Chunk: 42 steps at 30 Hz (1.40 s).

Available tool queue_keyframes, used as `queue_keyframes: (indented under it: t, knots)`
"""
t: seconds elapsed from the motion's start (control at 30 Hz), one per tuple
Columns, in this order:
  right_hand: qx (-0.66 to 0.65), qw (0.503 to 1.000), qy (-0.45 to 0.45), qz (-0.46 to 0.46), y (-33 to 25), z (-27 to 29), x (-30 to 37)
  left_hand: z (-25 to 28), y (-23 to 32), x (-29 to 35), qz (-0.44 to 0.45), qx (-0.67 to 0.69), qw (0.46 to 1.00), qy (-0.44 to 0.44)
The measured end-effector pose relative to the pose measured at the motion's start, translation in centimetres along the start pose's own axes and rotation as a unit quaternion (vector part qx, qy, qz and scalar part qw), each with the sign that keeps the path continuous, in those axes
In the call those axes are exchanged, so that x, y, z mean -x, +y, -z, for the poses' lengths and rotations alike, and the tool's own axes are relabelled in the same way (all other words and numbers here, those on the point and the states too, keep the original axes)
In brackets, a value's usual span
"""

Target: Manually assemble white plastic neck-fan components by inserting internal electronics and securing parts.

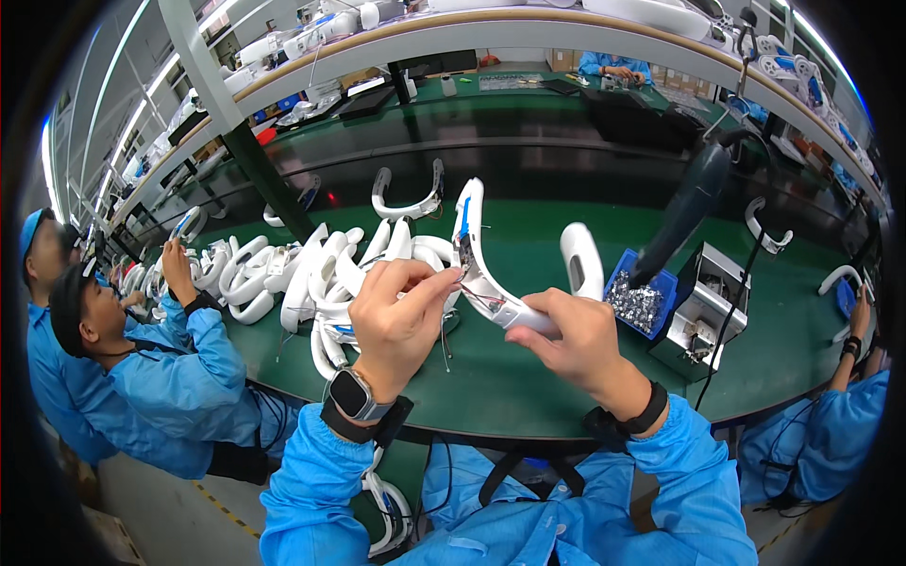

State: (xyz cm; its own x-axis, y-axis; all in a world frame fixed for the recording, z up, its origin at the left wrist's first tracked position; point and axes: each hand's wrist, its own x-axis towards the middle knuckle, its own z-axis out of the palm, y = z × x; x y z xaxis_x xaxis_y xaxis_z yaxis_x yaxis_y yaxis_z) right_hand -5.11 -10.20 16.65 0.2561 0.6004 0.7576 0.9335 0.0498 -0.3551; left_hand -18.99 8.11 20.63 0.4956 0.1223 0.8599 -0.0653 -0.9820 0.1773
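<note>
Over the green bench I hold up a white U-shaped plastic housing, its inner side exposed, with thin wires and a blue strip inside. My right hand grips its lower curve, thumb pressed on the shell. At the inner edge of the left arm of the housing, the fingers of my left hand are pinched together; what is between them is too small to make out. Behind and left of my left hand lies a pile of similar white housings. A blue bin of small shiny metal parts stands beyond my right hand.
A dark powered screwdriver hangs above the bin. Right of it stands a metal box-shaped device. Another white housing lies farther back. Co-workers in blue sit at left and right. A shelf beam crosses overhead.
</note>
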Motion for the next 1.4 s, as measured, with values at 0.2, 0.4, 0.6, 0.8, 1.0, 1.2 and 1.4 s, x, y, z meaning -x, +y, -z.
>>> queue_keyframes:
  t: [0.2,0.4,0.6,0.8,1.0,1.2,1.4]
  knots:
    - [-0.197,0.971,-0.025,-0.13,0.0,0.3,1.1,0.1,-0.5,-0.1,0.028,0.143,0.985,-0.09]
    - [-0.106,0.994,-0.009,-0.039,-0.1,0.5,1.5,0.9,0.1,-0.6,0.442,0.448,0.753,-0.194]
    - [0.008,0.999,0.005,0.048,0.1,0.3,2.1,0.5,0.2,-0.4,0.441,0.409,0.777,-0.187]
    - [0.051,0.997,0.004,0.06,0.5,0.2,1.5,-0.4,2.1,0.1,0.27,0.159,0.946,-0.083]
    - [-0.03,0.998,0.058,-0.023,-0.5,-0.6,1.1,-1.5,1.8,0.6,0.027,0.025,0.999,0.014]
    - [-0.022,0.995,0.092,0.013,-1.2,-1.3,2.2,-1.6,2.5,-0.1,0.038,0.042,0.998,-0.012]
    - [-0.019,0.984,0.143,0.102,-0.5,-1.7,3.2,-1.4,2.5,1.0,0.318,0.287,0.895,-0.123]
